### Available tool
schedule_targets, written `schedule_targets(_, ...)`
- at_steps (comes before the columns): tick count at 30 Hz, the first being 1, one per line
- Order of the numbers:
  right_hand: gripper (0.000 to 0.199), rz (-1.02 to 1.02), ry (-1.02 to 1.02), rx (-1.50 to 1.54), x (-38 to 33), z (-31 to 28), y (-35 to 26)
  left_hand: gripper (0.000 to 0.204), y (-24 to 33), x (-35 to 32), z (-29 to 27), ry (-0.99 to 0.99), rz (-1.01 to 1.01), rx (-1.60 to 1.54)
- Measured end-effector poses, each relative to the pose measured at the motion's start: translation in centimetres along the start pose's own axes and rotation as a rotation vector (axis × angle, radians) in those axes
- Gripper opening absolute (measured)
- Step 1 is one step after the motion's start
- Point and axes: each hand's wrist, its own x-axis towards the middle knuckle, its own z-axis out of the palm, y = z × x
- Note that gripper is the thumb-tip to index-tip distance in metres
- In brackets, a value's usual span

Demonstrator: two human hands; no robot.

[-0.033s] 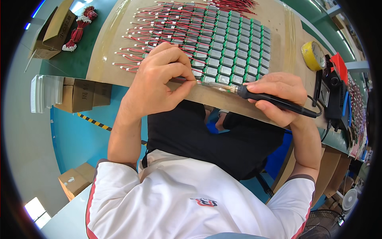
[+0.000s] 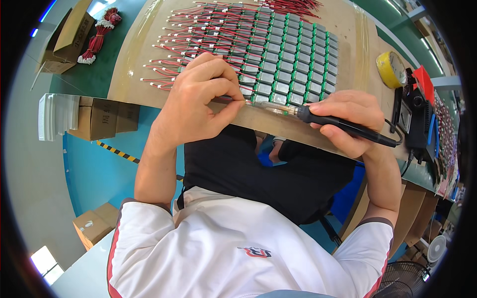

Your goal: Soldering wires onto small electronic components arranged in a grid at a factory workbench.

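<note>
My right hand (image 2: 350, 119) is wrapped round the black handle of a soldering iron (image 2: 343, 125). The iron's metal tip points left, towards the fingertips of my left hand (image 2: 201, 97). Thumb and forefinger of that left hand are pinched on a thin wire (image 2: 247, 101), mostly hidden by the fingers, at the table's near edge. Just beyond both hands lie rows of small grey battery cells (image 2: 280, 87) with green circuit strips. Red and black leads with white connectors (image 2: 164, 67) run from the left-hand rows, partly behind my left hand.
More red wires (image 2: 293, 7) lie at the far side of the brown-covered table (image 2: 134, 74). A yellow tape roll (image 2: 391, 69) and a black soldering station (image 2: 417, 116) stand at the right. At far left are a cardboard box (image 2: 74, 32) and a tied wire bundle (image 2: 99, 37).
</note>
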Motion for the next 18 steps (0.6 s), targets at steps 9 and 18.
schedule_targets(9, 0.029, 0.057, 0.009, -0.020, -0.09, -0.12, -0.37, 0.014, 0.09, 0.01, -0.06, -0.001, -0.026, 0.009)
schedule_targets(18, 0.029, 0.057, 0.010, -0.015, 0.08, -0.39, -0.43, 0.018, 0.02, 0.08, -0.02, 0.004, 0.000, -0.006)
